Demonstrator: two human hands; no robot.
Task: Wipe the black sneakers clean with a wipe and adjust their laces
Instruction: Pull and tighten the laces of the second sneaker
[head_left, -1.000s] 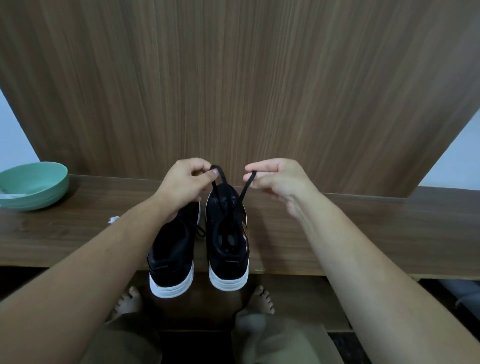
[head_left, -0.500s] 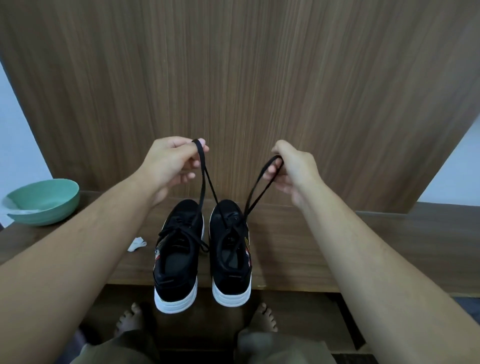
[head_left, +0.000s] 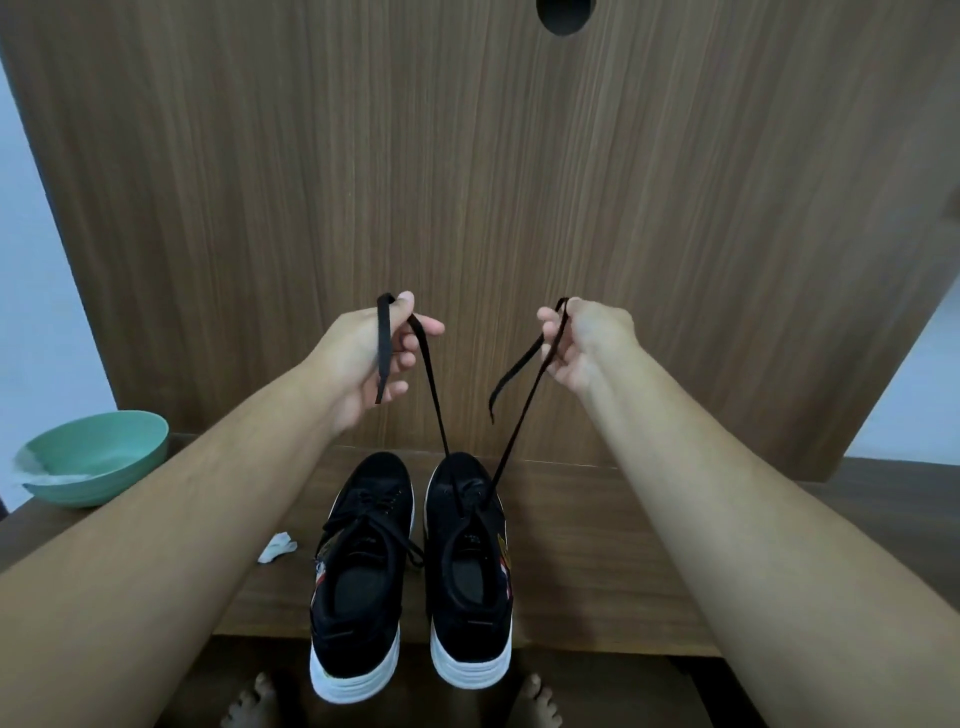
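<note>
Two black sneakers with white soles stand side by side on the wooden shelf, heels over its front edge. The left sneaker has its lace tied. The right sneaker has its lace undone and pulled up taut in two strands. My left hand pinches the left lace end above the shoes. My right hand pinches the right lace end, its tip hanging loose. A small crumpled white wipe lies on the shelf left of the shoes.
A green bowl with white wipes inside sits at the shelf's left end. A tall wooden panel rises directly behind the shoes. Bare feet show on the floor below the shelf.
Both hands have risen and spread apart, drawing the right sneaker's lace ends up higher and tauter. The view has tilted, so shoes and bowl sit lower in frame.
</note>
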